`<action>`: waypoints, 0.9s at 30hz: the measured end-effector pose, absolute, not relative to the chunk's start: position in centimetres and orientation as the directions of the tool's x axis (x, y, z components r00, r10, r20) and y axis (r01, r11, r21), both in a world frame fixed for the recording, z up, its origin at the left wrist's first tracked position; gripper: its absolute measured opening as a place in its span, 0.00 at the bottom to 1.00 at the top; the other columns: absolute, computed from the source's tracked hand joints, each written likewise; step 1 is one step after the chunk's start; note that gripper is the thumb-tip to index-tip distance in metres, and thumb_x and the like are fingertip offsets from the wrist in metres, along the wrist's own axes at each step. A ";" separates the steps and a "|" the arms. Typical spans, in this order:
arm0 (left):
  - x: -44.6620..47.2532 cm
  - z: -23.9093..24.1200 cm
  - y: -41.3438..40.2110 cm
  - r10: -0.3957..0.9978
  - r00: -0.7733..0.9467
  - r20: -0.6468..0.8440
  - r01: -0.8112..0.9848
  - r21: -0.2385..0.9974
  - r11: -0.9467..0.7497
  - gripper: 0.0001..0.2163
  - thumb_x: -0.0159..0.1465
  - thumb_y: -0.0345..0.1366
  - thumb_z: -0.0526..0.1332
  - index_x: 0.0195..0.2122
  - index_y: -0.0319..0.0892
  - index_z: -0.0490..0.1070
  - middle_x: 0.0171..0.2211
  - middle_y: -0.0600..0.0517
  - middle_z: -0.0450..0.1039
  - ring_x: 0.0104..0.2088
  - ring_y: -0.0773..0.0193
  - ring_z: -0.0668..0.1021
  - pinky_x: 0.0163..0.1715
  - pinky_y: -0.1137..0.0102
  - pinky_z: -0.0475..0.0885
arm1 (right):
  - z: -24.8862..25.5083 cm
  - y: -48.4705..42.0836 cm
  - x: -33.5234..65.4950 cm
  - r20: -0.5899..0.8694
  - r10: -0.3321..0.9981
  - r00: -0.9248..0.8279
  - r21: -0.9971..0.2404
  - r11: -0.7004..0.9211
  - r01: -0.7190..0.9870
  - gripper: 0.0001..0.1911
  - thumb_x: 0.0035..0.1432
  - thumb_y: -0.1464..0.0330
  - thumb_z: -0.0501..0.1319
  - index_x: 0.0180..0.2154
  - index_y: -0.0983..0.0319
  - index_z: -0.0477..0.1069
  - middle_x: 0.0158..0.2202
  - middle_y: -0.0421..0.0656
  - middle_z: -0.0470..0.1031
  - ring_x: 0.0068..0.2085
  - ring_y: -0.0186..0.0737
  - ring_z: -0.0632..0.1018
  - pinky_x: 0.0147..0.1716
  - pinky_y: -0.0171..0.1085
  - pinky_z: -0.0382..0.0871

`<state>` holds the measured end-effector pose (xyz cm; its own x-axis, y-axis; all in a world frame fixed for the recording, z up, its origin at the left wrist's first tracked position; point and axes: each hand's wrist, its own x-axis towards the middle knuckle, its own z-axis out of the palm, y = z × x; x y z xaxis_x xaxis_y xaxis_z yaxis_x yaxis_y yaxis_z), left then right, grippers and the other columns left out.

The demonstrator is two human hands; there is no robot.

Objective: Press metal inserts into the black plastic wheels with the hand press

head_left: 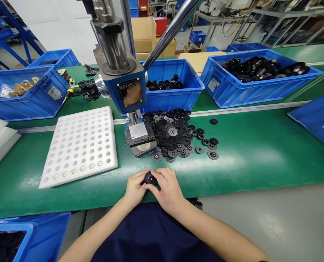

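Note:
A small round black wheel-like part [150, 178] is held between my two hands, just above the front edge of the green bench. My left hand [135, 189] grips it from the left side. The thumb and fingers of my right hand [166, 187] close on it from the right. Just beyond my hands stands a manual press [138, 131] with a metal plate at its foot. A heap of black discs [173, 132] lies beside the press, with several loose ones spread to the right.
A white foam tray [81, 143] with rows of round holes lies left of the press; several small pieces sit in its front row. Blue bins [175, 95] line the back. A yellow-handled screwdriver [69, 92] leans by the left bin [46, 100]. Another bin [46, 233] stands below left.

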<state>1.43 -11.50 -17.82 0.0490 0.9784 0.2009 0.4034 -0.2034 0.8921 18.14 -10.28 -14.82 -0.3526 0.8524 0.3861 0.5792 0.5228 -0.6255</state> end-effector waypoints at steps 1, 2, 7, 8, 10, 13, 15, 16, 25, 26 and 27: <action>1.4 -17.8 -11.5 0.979 0.055 0.197 0.408 0.890 -0.202 0.09 0.62 0.37 0.63 0.39 0.44 0.82 0.39 0.44 0.83 0.39 0.55 0.83 0.41 0.60 0.80 | -14.8 -10.4 18.1 0.395 0.850 -0.349 -0.625 0.527 0.576 0.13 0.63 0.61 0.63 0.45 0.63 0.73 0.39 0.48 0.73 0.40 0.43 0.72 0.40 0.43 0.68; 1.3 -17.8 -11.5 0.980 0.063 0.191 0.413 0.889 -0.200 0.09 0.62 0.37 0.63 0.39 0.44 0.82 0.39 0.44 0.83 0.39 0.54 0.83 0.41 0.60 0.80 | -14.9 -10.4 18.1 0.404 0.847 -0.345 -0.626 0.532 0.571 0.13 0.63 0.61 0.63 0.45 0.63 0.73 0.39 0.48 0.73 0.40 0.43 0.72 0.39 0.43 0.68; 1.2 -17.7 -11.7 0.979 0.095 0.181 0.418 0.885 -0.204 0.09 0.63 0.34 0.62 0.40 0.45 0.81 0.39 0.46 0.83 0.40 0.55 0.84 0.42 0.61 0.80 | -15.2 -10.5 17.9 0.477 0.825 -0.304 -0.645 0.563 0.516 0.12 0.63 0.63 0.63 0.45 0.63 0.72 0.37 0.47 0.73 0.38 0.41 0.73 0.37 0.41 0.68; 1.3 -17.6 -11.7 0.979 0.096 0.181 0.418 0.885 -0.205 0.09 0.63 0.33 0.61 0.40 0.45 0.81 0.39 0.46 0.83 0.40 0.56 0.84 0.42 0.62 0.80 | -15.3 -10.5 17.9 0.490 0.822 -0.289 -0.651 0.566 0.506 0.12 0.63 0.63 0.63 0.45 0.64 0.72 0.37 0.47 0.73 0.38 0.41 0.73 0.37 0.41 0.69; 1.4 -17.5 -11.7 0.979 0.094 0.181 0.421 0.884 -0.204 0.10 0.62 0.32 0.60 0.40 0.45 0.81 0.39 0.47 0.83 0.39 0.56 0.84 0.42 0.62 0.80 | -15.5 -10.5 17.8 0.508 0.819 -0.268 -0.659 0.569 0.492 0.13 0.63 0.63 0.62 0.46 0.64 0.72 0.37 0.47 0.73 0.38 0.41 0.73 0.37 0.41 0.70; 1.6 -17.5 -11.7 0.979 0.087 0.185 0.430 0.880 -0.204 0.11 0.62 0.30 0.60 0.40 0.44 0.81 0.38 0.47 0.83 0.39 0.56 0.84 0.41 0.63 0.80 | -16.0 -10.5 17.7 0.520 0.817 -0.248 -0.667 0.570 0.480 0.14 0.64 0.63 0.62 0.47 0.64 0.72 0.38 0.48 0.73 0.39 0.42 0.73 0.39 0.43 0.71; 1.5 -17.6 -11.7 0.981 0.077 0.181 0.437 0.878 -0.196 0.11 0.62 0.31 0.60 0.40 0.44 0.81 0.38 0.47 0.83 0.39 0.56 0.84 0.41 0.62 0.80 | -16.3 -10.4 17.6 0.517 0.820 -0.247 -0.672 0.567 0.477 0.14 0.63 0.63 0.62 0.47 0.64 0.72 0.38 0.48 0.73 0.40 0.42 0.74 0.39 0.43 0.71; 1.5 -17.7 -11.7 0.982 0.070 0.176 0.441 0.877 -0.189 0.10 0.62 0.32 0.60 0.40 0.44 0.81 0.39 0.47 0.83 0.39 0.56 0.84 0.42 0.62 0.80 | -16.5 -10.4 17.5 0.515 0.821 -0.246 -0.673 0.565 0.477 0.14 0.63 0.63 0.62 0.48 0.63 0.72 0.38 0.48 0.74 0.40 0.42 0.74 0.40 0.43 0.72; 1.5 -17.8 -11.4 0.998 -0.004 0.070 0.413 0.909 -0.062 0.06 0.59 0.36 0.64 0.36 0.43 0.78 0.31 0.49 0.81 0.32 0.58 0.81 0.36 0.64 0.77 | -15.6 -9.8 18.0 0.451 0.852 -0.266 -0.688 0.522 0.504 0.19 0.62 0.60 0.63 0.50 0.63 0.73 0.40 0.49 0.75 0.43 0.44 0.75 0.43 0.45 0.74; 1.4 -17.7 -11.5 1.000 -0.007 0.022 0.381 0.924 -0.018 0.06 0.58 0.36 0.65 0.36 0.42 0.77 0.29 0.50 0.79 0.29 0.60 0.79 0.33 0.66 0.76 | -15.3 -9.7 18.3 0.439 0.859 -0.263 -0.704 0.511 0.494 0.20 0.62 0.59 0.63 0.53 0.62 0.72 0.42 0.49 0.75 0.43 0.44 0.75 0.43 0.45 0.75; 1.1 -17.6 -11.6 1.000 -0.005 -0.027 0.349 0.937 0.027 0.07 0.58 0.37 0.66 0.37 0.41 0.76 0.27 0.52 0.78 0.27 0.62 0.78 0.31 0.68 0.75 | -15.1 -9.5 18.7 0.430 0.865 -0.259 -0.723 0.501 0.475 0.22 0.62 0.59 0.62 0.54 0.61 0.71 0.43 0.49 0.75 0.43 0.44 0.76 0.43 0.44 0.76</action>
<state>1.10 -11.58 -17.55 -0.0046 0.9996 -0.0274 0.3487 0.0273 0.9369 18.74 -9.54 -15.15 -0.2585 0.8652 0.4296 0.4750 0.5011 -0.7234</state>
